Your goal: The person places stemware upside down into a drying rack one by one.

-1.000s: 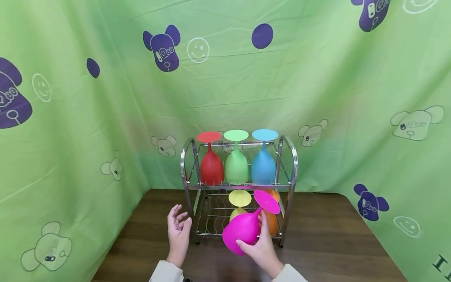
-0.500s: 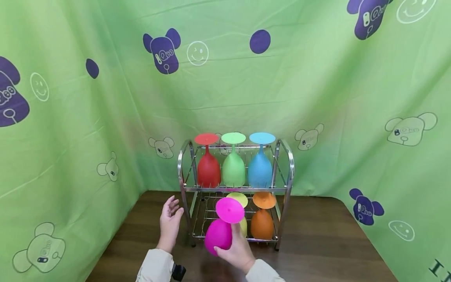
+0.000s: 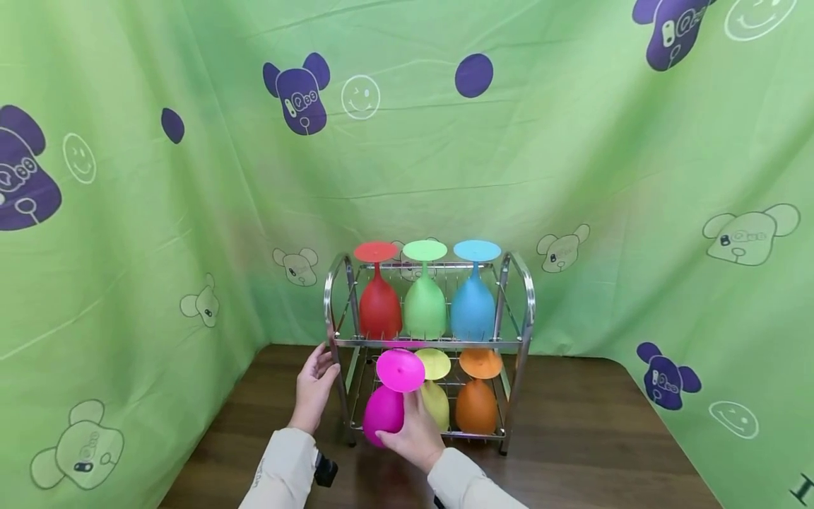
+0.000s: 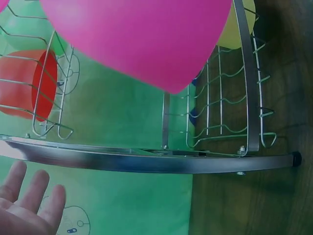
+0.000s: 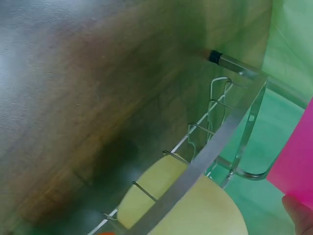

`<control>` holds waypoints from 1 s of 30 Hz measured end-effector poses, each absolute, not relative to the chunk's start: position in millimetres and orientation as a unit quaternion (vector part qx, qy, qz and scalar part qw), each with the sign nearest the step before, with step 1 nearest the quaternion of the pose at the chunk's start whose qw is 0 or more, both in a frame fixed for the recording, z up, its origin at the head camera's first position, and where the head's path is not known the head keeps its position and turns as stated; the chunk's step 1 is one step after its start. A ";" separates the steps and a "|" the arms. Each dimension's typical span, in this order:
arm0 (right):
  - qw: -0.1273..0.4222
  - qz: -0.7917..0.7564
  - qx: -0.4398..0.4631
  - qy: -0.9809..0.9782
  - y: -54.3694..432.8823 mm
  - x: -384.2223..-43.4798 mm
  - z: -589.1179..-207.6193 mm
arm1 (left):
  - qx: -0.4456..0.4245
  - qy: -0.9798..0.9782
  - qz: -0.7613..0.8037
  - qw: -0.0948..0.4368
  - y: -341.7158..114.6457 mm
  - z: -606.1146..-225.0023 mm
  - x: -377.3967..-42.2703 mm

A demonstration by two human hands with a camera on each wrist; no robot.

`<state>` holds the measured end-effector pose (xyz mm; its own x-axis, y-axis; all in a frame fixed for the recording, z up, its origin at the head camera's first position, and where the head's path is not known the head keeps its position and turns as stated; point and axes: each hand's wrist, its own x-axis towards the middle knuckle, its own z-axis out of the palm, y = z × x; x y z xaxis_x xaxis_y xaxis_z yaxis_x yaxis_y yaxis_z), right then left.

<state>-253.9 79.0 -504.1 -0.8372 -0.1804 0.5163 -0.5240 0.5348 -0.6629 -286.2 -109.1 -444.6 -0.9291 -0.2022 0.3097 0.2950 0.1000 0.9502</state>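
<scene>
My right hand (image 3: 415, 433) grips a magenta plastic wine glass (image 3: 383, 413) by its bowl, with the foot up and the mouth down. The glass overlaps the left front of the lower shelf in the head view; in the left wrist view its bowl (image 4: 146, 39) fills the top. My left hand (image 3: 313, 392), fingers loosely extended, is right at the left post of the metal two-tier rack (image 3: 526, 332). Beside the magenta glass, a yellow wine glass (image 3: 437, 403) and an orange wine glass (image 3: 477, 406) sit upside down on the lower shelf.
Red (image 3: 380, 307), green (image 3: 426, 307) and blue (image 3: 473, 307) wine glasses stand upside down on the upper shelf. The rack stands on a dark wooden table (image 3: 591, 431). A green printed cloth (image 3: 407, 155) hangs behind and at both sides.
The magenta glass has moved left, from in front of the yellow and orange ones to the left of the yellow one, becoming more upright. My left hand has come up to the rack's left post.
</scene>
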 end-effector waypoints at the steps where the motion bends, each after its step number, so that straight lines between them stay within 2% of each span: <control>1: 0.197 0.430 0.204 -0.857 77.5 -255.2 -503.0 | -0.036 -0.720 -0.669 0.183 -108.9 -445.4 -287.4; 12: 0.220 0.390 0.167 -0.878 69.2 -265.2 -508.2 | -0.024 -0.714 -0.671 0.198 -106.6 -450.4 -295.5; 20: 0.240 0.374 0.166 -0.880 65.9 -268.5 -509.0 | -0.010 -0.717 -0.659 0.229 -106.5 -451.4 -304.3; 30: 0.243 0.342 0.158 -0.894 63.2 -279.5 -513.1 | -0.007 -0.730 -0.646 0.224 -107.0 -455.9 -304.4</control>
